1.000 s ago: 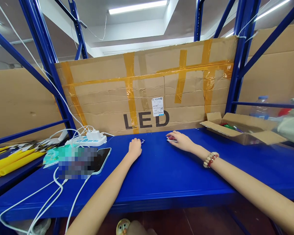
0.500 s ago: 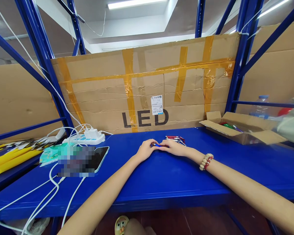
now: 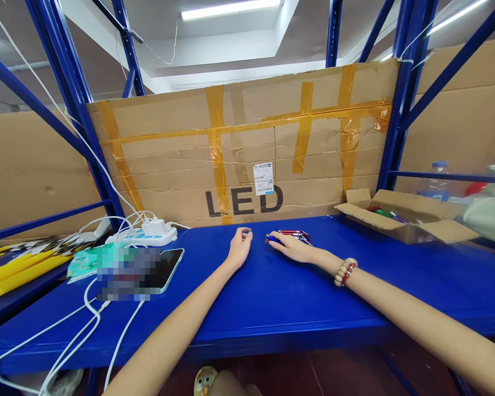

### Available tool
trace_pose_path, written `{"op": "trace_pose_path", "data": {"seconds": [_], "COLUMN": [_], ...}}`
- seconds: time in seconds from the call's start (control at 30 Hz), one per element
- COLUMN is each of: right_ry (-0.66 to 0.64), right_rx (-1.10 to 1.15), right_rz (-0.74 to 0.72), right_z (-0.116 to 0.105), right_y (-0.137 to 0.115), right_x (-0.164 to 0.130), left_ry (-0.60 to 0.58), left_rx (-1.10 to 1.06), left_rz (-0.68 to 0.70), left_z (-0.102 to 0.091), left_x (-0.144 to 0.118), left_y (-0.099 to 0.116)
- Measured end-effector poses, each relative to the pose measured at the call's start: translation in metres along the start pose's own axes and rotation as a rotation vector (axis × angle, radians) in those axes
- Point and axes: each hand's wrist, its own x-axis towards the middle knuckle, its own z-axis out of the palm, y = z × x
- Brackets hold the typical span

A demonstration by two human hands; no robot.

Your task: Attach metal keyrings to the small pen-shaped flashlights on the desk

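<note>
Bright, even light from ceiling tubes [image 3: 230,9]; sharp centre, wide-angle bending at edges, one pixelated patch [image 3: 124,273].

A warehouse or stockroom: blue steel racking [image 3: 72,104] frames a blue shelf [image 3: 272,297], and beyond the fingers [image 3: 244,235] stands a taped cardboard carton [image 3: 247,148] marked LED.

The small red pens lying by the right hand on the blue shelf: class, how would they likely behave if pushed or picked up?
The red pens look slim and round, so a sideways push would probably roll them on the smooth blue shelf. They seem light and stiff, easy to pinch. Lying bunched by the right hand, they may scatter.
</note>
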Motion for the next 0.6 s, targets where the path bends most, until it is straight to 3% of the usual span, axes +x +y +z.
{"op": "trace_pose_path", "data": {"seconds": [0.1,0.3,0.37,0.5,0.6], "right_ry": [-0.017,-0.052,-0.078,-0.096,-0.068], "right_rx": [-0.051,-0.136,-0.146,-0.171,-0.175], "right_rz": [0.005,-0.016,-0.019,-0.007,0.005], "right_z": [-0.002,-0.006,-0.007,-0.009,-0.009], "right_y": [-0.004,-0.013,-0.016,-0.021,-0.021], "right_x": [-0.001,-0.004,-0.004,-0.004,-0.004], "left_ry": [0.022,-0.125,-0.105,-0.007,0.004], "left_rx": [0.166,0.473,0.456,0.22,0.133], "left_rz": [0.076,0.291,0.256,0.112,0.122], "left_z": [-0.002,-0.006,-0.005,-0.003,-0.004], "left_x": [0.0,-0.007,-0.006,-0.002,0.001], "left_y": [-0.001,0.009,0.009,0.002,-0.002]}}
